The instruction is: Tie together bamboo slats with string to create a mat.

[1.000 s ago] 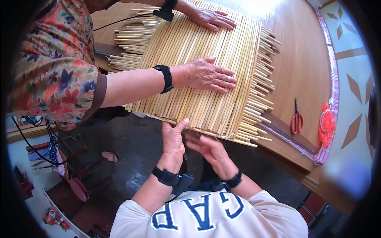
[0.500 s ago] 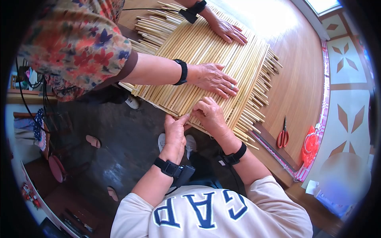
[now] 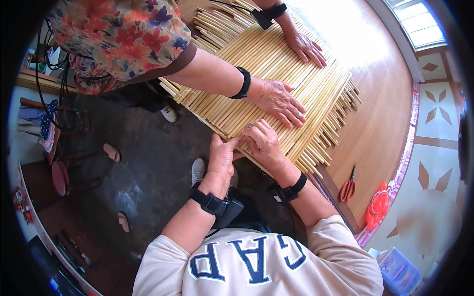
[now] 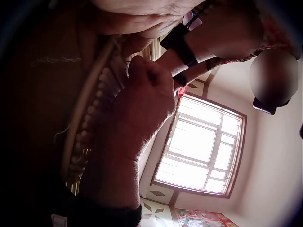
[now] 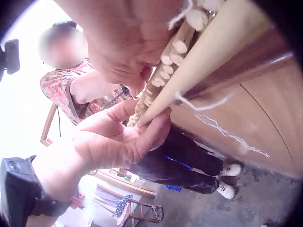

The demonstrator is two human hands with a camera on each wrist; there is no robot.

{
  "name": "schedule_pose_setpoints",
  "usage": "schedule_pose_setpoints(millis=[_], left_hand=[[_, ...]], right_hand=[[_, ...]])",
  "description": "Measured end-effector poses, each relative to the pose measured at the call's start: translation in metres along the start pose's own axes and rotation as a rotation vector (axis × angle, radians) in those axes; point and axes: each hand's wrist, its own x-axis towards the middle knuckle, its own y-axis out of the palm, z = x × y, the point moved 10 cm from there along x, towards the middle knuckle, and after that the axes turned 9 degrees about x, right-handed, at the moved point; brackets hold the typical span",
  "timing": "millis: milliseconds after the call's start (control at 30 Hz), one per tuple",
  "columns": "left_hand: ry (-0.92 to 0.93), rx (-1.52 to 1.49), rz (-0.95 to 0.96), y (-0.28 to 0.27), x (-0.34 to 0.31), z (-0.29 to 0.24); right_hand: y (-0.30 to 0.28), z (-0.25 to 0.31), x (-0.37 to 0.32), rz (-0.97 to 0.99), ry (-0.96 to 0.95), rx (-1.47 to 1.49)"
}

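A mat of pale, straight stalks [image 3: 256, 59] lies on the table, its near edge jutting out toward me. My left hand [image 3: 220, 158] grips that edge, thumb above and fingers below, around a long edge stick [image 5: 208, 52]. Just to its right, my right hand [image 3: 264, 147] has curled fingers pinching at the same edge; what lies between its fingertips is hidden, so I cannot tell if it is thread or stalk. White thread [image 5: 203, 105] hangs from the edge stick beside the cut stalk ends [image 5: 166, 71]. Another person's hands [image 3: 281, 101] lie flat on the mat.
Red-handled scissors [image 3: 347, 190] and a red plastic bag [image 3: 377, 207] lie on the wooden table [image 3: 380, 113] at the right. The other person, in a flowered shirt [image 3: 123, 34], stands at the left. Slippers [image 3: 112, 152] are on the dark floor, near a stool [image 3: 60, 178].
My right hand has come up from below the edge onto the mat's near edge beside my left. The left hand keeps its hold. The head view has shifted; the other person's hands remain on the mat.
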Motion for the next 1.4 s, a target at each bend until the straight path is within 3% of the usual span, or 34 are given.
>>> schedule_pose_setpoints(millis=[267,367,400,467,500,567,633,667,700,767,800,833,900,1000,1100,1167,1267,1333,1367,1400], left_hand=[[0.054,0.024,-0.025,0.001,-0.002,-0.007],[0.040,0.007,0.031,0.002,-0.004,-0.005],[0.035,0.016,0.017,0.000,-0.004,-0.004],[0.034,0.025,0.017,0.003,-0.003,-0.005],[0.055,0.012,-0.001,0.001,-0.004,-0.007],[0.076,-0.008,-0.017,0.000,-0.003,-0.009],[0.088,-0.009,-0.047,-0.004,-0.001,-0.007],[0.087,-0.019,-0.045,-0.004,-0.001,-0.006],[0.088,-0.015,-0.035,-0.003,0.000,-0.005],[0.092,-0.007,-0.025,-0.003,0.001,-0.005],[0.095,-0.010,-0.038,-0.003,-0.001,-0.006],[0.098,-0.013,-0.048,-0.004,-0.002,-0.006],[0.108,-0.011,-0.047,-0.004,-0.002,-0.004],[0.119,-0.031,-0.048,-0.005,0.001,0.000],[0.125,-0.050,-0.037,-0.005,0.001,0.001],[0.135,-0.049,-0.028,-0.005,0.003,0.001],[0.161,-0.055,-0.025,-0.005,0.005,0.003],[0.176,-0.058,-0.034,-0.007,0.006,0.003],[0.176,-0.060,-0.033,-0.006,0.006,0.002],[0.167,-0.090,-0.042,-0.006,0.005,0.003]], right_hand=[[0.005,-0.002,0.004,0.081,-0.068,0.117],[-0.024,0.007,0.018,-0.162,-0.033,0.237],[-0.042,0.009,0.028,-0.252,0.009,0.290],[-0.044,-0.013,0.034,-0.371,0.223,0.741],[-0.051,-0.006,0.036,-0.373,0.218,0.735],[-0.028,-0.015,0.021,-0.127,0.687,0.903],[-0.072,0.016,0.035,-0.143,0.422,0.750],[-0.072,0.015,0.032,-0.116,0.465,0.687],[-0.175,0.086,0.037,-0.518,0.119,0.391],[-0.218,0.121,0.039,-0.600,-0.064,0.122],[-0.236,0.148,0.061,-0.359,-0.272,0.493],[-0.257,0.163,0.076,-0.356,-0.275,0.488],[-0.301,0.216,0.089,-0.553,-0.439,0.009],[-0.348,0.254,0.109,-0.660,-0.613,-0.267],[-0.390,0.264,0.124,-0.701,-0.622,-0.328],[-0.402,0.259,0.136,-0.689,-0.468,-0.429],[-0.396,0.254,0.149,-0.517,-0.508,-0.555],[-0.426,0.241,0.145,-0.575,-0.497,-0.517],[-0.455,0.221,0.146,-0.496,-0.489,-1.086],[-0.458,0.204,0.149,-0.494,-0.411,-0.965]])
